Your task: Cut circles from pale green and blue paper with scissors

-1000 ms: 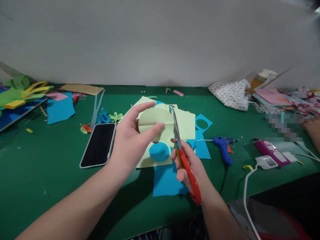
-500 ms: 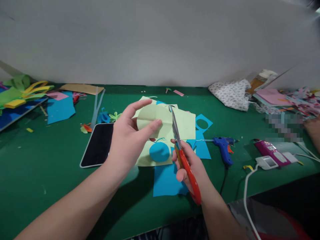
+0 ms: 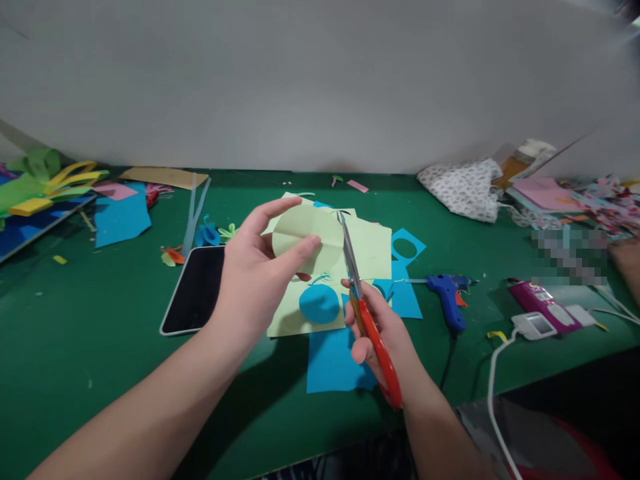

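My left hand [image 3: 267, 260] pinches a pale green paper circle [image 3: 327, 227], creased across its middle, between thumb and fingers. In my right hand [image 3: 377, 327] is a pair of scissors [image 3: 374, 340] with red handles, its blades pointing up and away along the circle's right edge. I cannot tell whether the blades touch the paper. Below the circle, a blue paper circle [image 3: 319, 305] lies on pale green sheets [image 3: 373, 250]. A blue sheet [image 3: 333, 363] sticks out nearer to me.
A phone [image 3: 195, 290] lies left of the papers, and a blue glue gun [image 3: 447, 297] right of them. Beyond it are a purple packet [image 3: 545, 303] and a white cable [image 3: 493, 387]. Colored paper pieces [image 3: 123, 217] lie at left; a patterned cloth [image 3: 463, 190] rests against the wall.
My left hand and the paper circle have shifted slightly left, away from the blades. The scissors and my right hand have hardly moved.
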`<move>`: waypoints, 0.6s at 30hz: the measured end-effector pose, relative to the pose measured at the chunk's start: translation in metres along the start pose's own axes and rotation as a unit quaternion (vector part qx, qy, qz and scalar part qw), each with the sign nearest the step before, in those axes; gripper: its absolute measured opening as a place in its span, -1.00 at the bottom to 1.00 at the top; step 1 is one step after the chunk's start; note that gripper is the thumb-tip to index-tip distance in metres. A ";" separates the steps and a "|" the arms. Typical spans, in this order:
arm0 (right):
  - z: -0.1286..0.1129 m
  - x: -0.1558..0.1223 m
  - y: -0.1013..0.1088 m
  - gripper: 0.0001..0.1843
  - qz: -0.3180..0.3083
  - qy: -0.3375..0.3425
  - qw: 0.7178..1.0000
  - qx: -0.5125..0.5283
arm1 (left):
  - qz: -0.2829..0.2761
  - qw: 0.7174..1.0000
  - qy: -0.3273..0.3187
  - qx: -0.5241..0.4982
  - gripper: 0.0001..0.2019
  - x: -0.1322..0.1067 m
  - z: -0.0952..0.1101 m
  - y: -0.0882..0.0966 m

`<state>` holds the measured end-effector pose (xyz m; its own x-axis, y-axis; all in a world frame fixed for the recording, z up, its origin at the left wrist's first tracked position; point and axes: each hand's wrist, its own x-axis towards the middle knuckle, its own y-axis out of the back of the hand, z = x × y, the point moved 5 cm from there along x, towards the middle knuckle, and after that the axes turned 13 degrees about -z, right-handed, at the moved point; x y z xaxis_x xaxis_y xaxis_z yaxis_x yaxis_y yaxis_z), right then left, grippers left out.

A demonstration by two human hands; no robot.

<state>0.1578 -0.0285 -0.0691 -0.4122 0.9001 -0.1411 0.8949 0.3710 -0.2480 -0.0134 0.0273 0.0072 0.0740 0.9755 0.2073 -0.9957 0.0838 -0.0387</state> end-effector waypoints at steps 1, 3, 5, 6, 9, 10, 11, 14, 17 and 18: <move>-0.001 0.000 -0.001 -0.05 -0.003 -0.002 1.000 0.003 | 0.001 1.000 0.000 -0.001 -0.57 0.000 0.000 0.000; -0.003 0.000 -0.002 -0.10 0.001 -0.015 1.000 0.023 | 0.005 1.000 -0.001 0.000 -0.57 0.000 0.001 0.001; -0.004 -0.001 -0.004 -0.21 0.010 -0.037 0.998 0.053 | 0.008 1.000 -0.002 0.001 -0.57 0.000 0.001 0.001; -0.005 -0.002 -0.005 -0.27 0.013 -0.046 0.997 0.065 | 0.010 1.000 -0.003 -0.001 -0.57 0.001 0.000 0.002; -0.007 -0.002 -0.007 -0.37 0.021 -0.044 0.996 0.072 | 0.015 1.000 -0.011 -0.014 -0.57 0.002 -0.001 0.003; -0.007 -0.002 -0.006 -0.40 0.022 -0.041 0.996 0.070 | 0.016 1.000 -0.013 -0.018 -0.57 0.003 -0.001 0.004; -0.007 -0.002 -0.006 -0.41 0.021 -0.038 0.997 0.068 | 0.016 1.000 -0.015 -0.020 -0.57 0.004 -0.001 0.004; -0.001 0.000 -0.003 -0.35 0.001 -0.045 0.997 0.056 | 0.017 0.999 -0.019 -0.023 -0.57 0.006 -0.002 0.005; 0.005 0.002 0.003 -0.25 -0.015 -0.037 0.999 0.004 | 0.020 0.999 -0.022 -0.021 -0.56 0.006 -0.003 0.006; 0.005 0.003 0.005 -0.19 -0.014 -0.020 0.999 -0.030 | 0.019 0.999 -0.023 -0.018 -0.56 0.006 -0.003 0.007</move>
<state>0.1606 -0.0254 -0.0758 -0.4424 0.8799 -0.1732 0.8912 0.4096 -0.1950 -0.0195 0.0342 0.0055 0.0326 0.9675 0.2506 -0.9952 0.0547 -0.0816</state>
